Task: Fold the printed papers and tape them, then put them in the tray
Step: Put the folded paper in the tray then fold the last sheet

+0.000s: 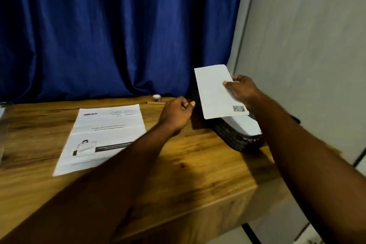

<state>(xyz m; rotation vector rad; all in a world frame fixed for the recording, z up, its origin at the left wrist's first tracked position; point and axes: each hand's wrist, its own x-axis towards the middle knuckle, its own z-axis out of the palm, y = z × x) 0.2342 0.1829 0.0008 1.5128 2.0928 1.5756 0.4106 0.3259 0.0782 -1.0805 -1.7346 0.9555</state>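
Pinching an edge, right hand holds folded paper (over tray).

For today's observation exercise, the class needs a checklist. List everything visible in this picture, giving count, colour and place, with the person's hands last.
folded paper: one, white, held above the tray
printed sheet: one, white with black print, flat on the table, left
tray: one, dark mesh, table's right edge
stacked papers: count unclear, white, inside the tray
tape roll: one, pale, back of the table
thin stick: one, brown, beside the tape roll
table: one, brown wood
curtain: one, blue, behind the table
wall: one, grey, right
left hand: fingers curled, nothing seen in it
right hand: pinches the folded paper
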